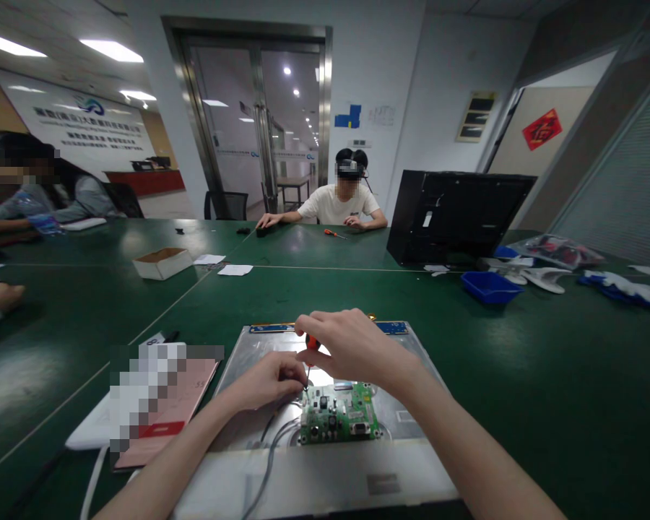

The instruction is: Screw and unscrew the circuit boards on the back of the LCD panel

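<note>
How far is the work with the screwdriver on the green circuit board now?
Done: the circuit board already lies in place on the metal panel. In hand: the right hand holds the screwdriver upright at the board's top-left corner while the left hand steadies its tip. Left: the other corners; their screws are too small to judge.

I see an office turned electronics workroom: beyond my fingers [303,375] a long green bench [314,289] carries a black monitor [455,213], a blue parts tray [490,286] and a screwdriver [334,233]. Past those stand glass doors [260,137] and a reception sign [81,123], with other people seated.
</note>
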Demonstrator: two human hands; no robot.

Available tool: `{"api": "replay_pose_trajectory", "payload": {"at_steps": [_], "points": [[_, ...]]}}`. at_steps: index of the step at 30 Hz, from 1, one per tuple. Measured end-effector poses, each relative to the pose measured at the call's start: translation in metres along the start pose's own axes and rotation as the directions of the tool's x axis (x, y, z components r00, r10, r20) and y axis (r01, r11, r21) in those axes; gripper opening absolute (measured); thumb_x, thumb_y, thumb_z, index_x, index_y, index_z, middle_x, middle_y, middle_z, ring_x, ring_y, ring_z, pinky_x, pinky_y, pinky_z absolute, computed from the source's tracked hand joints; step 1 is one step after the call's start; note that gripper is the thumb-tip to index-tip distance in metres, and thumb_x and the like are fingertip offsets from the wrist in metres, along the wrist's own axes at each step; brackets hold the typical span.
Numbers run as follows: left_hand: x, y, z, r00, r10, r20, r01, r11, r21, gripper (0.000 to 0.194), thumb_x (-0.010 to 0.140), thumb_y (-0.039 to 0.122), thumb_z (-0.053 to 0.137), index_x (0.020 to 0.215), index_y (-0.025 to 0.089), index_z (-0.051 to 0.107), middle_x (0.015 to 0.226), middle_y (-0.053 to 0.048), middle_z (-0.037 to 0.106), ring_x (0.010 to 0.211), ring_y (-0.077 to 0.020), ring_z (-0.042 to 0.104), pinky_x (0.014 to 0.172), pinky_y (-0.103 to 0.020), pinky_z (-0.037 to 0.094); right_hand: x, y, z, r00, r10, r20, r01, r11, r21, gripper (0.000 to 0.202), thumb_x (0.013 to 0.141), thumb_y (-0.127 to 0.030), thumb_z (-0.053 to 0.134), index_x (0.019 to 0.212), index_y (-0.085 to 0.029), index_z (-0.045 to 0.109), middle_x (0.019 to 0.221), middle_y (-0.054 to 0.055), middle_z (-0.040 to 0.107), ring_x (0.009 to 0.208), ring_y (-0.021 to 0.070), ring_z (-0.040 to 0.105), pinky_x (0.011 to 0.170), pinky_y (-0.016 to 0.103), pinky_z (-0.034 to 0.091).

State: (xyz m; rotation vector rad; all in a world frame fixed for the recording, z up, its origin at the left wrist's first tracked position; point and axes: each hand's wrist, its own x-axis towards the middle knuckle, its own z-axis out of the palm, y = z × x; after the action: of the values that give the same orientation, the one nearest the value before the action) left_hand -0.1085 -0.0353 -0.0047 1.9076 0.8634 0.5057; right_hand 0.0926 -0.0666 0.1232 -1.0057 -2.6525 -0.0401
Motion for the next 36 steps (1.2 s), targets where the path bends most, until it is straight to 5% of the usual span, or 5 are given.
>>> {"api": "replay_pose_trajectory", "payload": {"at_steps": [6, 14, 23, 36], "points": [[0.001, -0.003, 0.000, 1.000, 0.014, -0.024, -0.013, 0.999, 0.052, 0.010, 0.071, 0.012, 0.057, 0.077, 0.014, 0.064, 0.072, 0.001, 0.063, 0.068, -0.0137, 0.056, 0.064, -0.023, 0.042, -0.003, -0.001, -0.002, 0.999, -0.015, 0.031, 0.012, 0.995, 0.096, 0.027, 0.079, -0.020, 0.049, 0.106, -0.019, 0.051, 0.096, 0.005, 0.066, 0.070, 0.0134, 0.054, 0.054, 0.027, 0.024], [0.000, 0.001, 0.001, 0.999, -0.037, -0.022, 0.037, 0.999, 0.012, 0.010, 0.072, 0.013, 0.057, 0.080, 0.015, 0.064, 0.072, 0.002, 0.064, 0.065, -0.0127, 0.057, 0.063, -0.023, 0.043, 0.002, -0.001, 0.004, 0.999, 0.031, 0.013, -0.031, 1.000, -0.005, 0.014, 0.086, -0.034, 0.051, 0.090, -0.020, 0.053, 0.082, 0.000, 0.066, 0.060, 0.0110, 0.049, 0.050, 0.028, 0.016], [0.002, -0.008, 0.001, 0.999, 0.029, -0.029, -0.027, 0.999, 0.044, 0.009, 0.071, 0.012, 0.058, 0.077, 0.014, 0.064, 0.072, 0.001, 0.062, 0.066, -0.0131, 0.056, 0.062, -0.022, 0.042, -0.001, -0.001, 0.000, 1.000, 0.004, 0.009, -0.005, 0.997, 0.080, 0.017, 0.080, -0.021, 0.049, 0.096, -0.018, 0.051, 0.089, 0.003, 0.065, 0.067, 0.0128, 0.053, 0.052, 0.027, 0.019], [0.003, -0.007, 0.007, 0.993, 0.051, -0.109, -0.038, 0.992, 0.119, 0.006, 0.072, 0.013, 0.055, 0.070, 0.014, 0.061, 0.063, 0.002, 0.056, 0.059, -0.0112, 0.050, 0.056, -0.021, 0.038, 0.005, 0.003, 0.006, 1.000, 0.019, -0.018, -0.019, 0.999, -0.036, 0.008, 0.085, -0.025, 0.050, 0.091, -0.020, 0.052, 0.084, 0.000, 0.065, 0.062, 0.0106, 0.050, 0.050, 0.028, 0.016]]}}
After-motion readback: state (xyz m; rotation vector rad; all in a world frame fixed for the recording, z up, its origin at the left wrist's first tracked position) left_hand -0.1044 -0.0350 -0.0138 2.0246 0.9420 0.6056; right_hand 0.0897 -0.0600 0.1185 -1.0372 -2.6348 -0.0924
